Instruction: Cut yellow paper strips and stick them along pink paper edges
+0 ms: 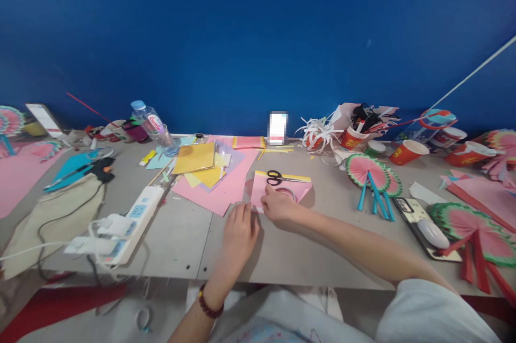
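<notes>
A pink sheet of paper [258, 188] with a yellow strip along its far edge lies on the grey table in front of me. Black-handled scissors [278, 178] rest across it. My left hand [241, 229] lies palm down at the sheet's near left corner, fingers stretched out and flat. Over the left part of the sheet, my right hand [277, 205] is closed, its fingers curled down; whatever they pinch is hidden. A ring-shaped tape roll [288, 191] sits on the paper just beyond the right hand and is partly covered by it.
Left stand a power strip [139, 219], a bottle [153, 125] and a stack of coloured papers [195, 157]. Right are watermelon-patterned paper fans [365, 171], a phone [407, 214] under a white mouse [432, 233], and paper cups [409, 152]. A blue wall [258, 36] rises behind.
</notes>
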Available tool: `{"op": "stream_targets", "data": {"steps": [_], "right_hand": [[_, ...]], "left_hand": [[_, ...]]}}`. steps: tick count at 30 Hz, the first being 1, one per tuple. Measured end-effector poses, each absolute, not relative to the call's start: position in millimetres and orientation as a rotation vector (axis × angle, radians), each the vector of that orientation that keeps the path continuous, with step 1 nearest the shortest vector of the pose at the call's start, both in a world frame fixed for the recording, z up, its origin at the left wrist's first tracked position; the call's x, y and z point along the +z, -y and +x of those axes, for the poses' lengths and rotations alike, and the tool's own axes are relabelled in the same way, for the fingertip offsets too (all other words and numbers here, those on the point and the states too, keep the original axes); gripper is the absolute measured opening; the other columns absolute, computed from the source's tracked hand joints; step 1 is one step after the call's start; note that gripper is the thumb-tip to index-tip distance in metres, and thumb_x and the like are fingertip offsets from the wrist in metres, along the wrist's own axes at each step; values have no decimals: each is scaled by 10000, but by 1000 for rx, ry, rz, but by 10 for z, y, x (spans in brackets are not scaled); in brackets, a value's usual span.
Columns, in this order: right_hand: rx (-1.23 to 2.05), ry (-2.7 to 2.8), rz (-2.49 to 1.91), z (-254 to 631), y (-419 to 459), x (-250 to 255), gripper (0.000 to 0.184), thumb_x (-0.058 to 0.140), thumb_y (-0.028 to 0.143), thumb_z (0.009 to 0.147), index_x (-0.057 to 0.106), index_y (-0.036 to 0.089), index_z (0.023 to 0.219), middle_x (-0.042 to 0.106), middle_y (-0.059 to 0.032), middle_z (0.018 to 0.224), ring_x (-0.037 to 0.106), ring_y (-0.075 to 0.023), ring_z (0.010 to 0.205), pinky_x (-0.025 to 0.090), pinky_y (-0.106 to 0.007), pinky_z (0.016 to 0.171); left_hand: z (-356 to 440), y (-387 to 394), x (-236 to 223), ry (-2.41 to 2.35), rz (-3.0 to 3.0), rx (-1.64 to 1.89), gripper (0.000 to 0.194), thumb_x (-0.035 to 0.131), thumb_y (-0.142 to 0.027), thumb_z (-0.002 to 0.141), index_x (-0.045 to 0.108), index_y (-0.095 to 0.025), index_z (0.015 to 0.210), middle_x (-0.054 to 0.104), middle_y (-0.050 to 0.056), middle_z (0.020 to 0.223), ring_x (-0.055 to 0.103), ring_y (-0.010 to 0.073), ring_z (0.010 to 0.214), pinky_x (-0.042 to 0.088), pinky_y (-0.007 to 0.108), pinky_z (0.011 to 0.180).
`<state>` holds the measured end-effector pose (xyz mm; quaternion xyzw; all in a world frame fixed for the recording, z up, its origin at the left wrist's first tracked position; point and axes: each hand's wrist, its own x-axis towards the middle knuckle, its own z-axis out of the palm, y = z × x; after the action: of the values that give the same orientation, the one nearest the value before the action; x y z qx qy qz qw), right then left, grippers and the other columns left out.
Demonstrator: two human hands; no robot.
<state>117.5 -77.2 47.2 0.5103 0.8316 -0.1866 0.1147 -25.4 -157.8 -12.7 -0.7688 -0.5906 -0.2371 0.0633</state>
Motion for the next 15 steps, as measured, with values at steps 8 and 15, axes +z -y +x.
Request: {"op": "stream_targets", "data": {"steps": [8, 15], "right_hand": [[-561, -2511, 1539, 1241, 800, 425, 227, 483, 294, 864, 660, 177, 943, 528, -102, 1184, 616, -178, 829, 403, -272, 622], [-700, -2523, 1599, 1423, 746, 398, 181, 561, 290, 795, 609, 184, 933, 570, -59, 1047, 579, -169, 834, 372, -253, 657]], "left_hand": [[-131, 1651, -206, 1695, -2509, -459, 397, 400, -82, 872, 504, -93, 1255, 567, 147, 1249, 512, 258, 1180, 417, 442, 989], [-83, 1681, -167, 1731, -2457, -250, 447, 408, -91, 863, 503, -91, 1300, 552, 150, 1304, 497, 263, 1214, 380, 448, 1018]]}}
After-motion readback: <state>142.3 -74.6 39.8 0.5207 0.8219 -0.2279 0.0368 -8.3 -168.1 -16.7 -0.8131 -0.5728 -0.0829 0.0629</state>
